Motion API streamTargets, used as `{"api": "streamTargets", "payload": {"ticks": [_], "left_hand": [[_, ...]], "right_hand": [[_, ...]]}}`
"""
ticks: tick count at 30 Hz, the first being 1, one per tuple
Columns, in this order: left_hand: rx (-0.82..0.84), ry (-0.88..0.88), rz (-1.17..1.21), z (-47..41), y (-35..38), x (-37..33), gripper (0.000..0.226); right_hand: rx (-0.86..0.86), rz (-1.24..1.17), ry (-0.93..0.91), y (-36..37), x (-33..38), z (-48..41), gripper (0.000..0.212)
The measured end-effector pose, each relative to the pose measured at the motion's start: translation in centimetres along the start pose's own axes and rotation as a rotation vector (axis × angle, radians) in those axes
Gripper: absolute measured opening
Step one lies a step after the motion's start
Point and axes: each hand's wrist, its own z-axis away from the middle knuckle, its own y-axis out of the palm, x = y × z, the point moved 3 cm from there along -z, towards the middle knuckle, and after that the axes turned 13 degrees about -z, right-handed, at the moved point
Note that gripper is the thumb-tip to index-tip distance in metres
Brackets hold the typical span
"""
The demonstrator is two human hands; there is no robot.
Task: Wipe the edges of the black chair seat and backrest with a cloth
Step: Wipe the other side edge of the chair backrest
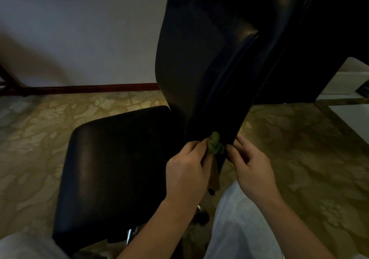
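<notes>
Down at the bottom of the backrest (209, 49) is where it's all going on. The green cloth (214, 144) is scrunched into a little wad and sits right on the backrest's narrow lower edge, just above where it meets the seat (111, 169). The left hand (187, 171) has it pinched between thumb and fingertips and presses it against that edge. The right hand (252, 169) is just on the other side of the same edge, thumb in front and fingers curled round behind, so it's gripping the backrest itself. It comes very close to the cloth, but I can't tell whether it touches.

The seat spreads out to the left of both hands, black and a bit shiny (the lighting is pretty dim, so detail is hard to make out). A bit of chrome chair base (130, 233) peeks out under its near edge. Below the right forearm there's a light grey trouser leg (239, 228). The chair stands on a gold floral carpet (299, 139), with a pale wall (89, 39) and a dark wooden skirting board (89, 88) behind.
</notes>
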Motion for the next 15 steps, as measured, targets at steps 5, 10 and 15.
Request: {"api": "streamTargets", "payload": {"ticks": [5,10,15], "left_hand": [[0.024,0.024,-0.019,0.0,1.3,-0.6,0.030],[0.120,0.012,-0.078,1.2,2.7,0.4,0.031],[0.022,-0.053,0.008,1.9,0.3,1.7,0.032]], "right_hand": [[0.008,0.023,-0.002,-0.2,0.1,0.0,0.044],[0.023,0.050,-0.007,-0.3,0.1,0.0,0.044],[0.039,0.038,-0.008,-0.3,-0.1,0.0,0.045]]}}
